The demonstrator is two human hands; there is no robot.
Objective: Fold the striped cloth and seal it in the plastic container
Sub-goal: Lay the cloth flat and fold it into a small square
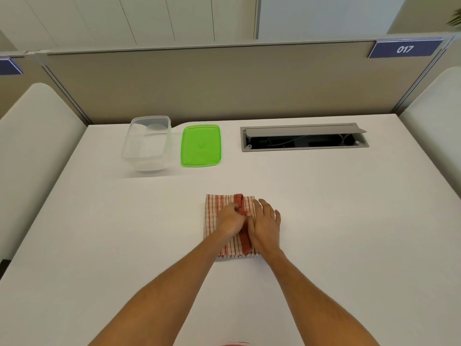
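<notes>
Striped cloth (214, 211), red and white, lies folded into a narrow rectangle on the white tabletop (349, 221), near the front middle. A darker red band runs lengthwise down the cloth, slightly raised at its far end. Left hand (230, 219) sits on the cloth's middle, fingers (237, 208) curled and pinching the red band at the fold. Right hand (265, 224) lies flat just right of the left hand, touching it, fingers straight and slightly spread, palm down pressing on the cloth's right edge and spilling onto the tabletop; it grips nothing. Both forearms bare, reaching in from the near edge. Clear plastic container (148, 143) stands open and upright well beyond the cloth and to its left, nothing inside it. Green lid (201, 145) lies flat on the tabletop just right of the container, apart from it, not on it; it sits straight beyond the cloth. Grey cable hatch (303, 137) is set into the tabletop beyond the cloth and to its right, flap propped open, dark cables visible inside. Beige partition (224, 83) stands behind the container and lid, with a blue tag (405, 48) reading 017 at its upper right.
</notes>
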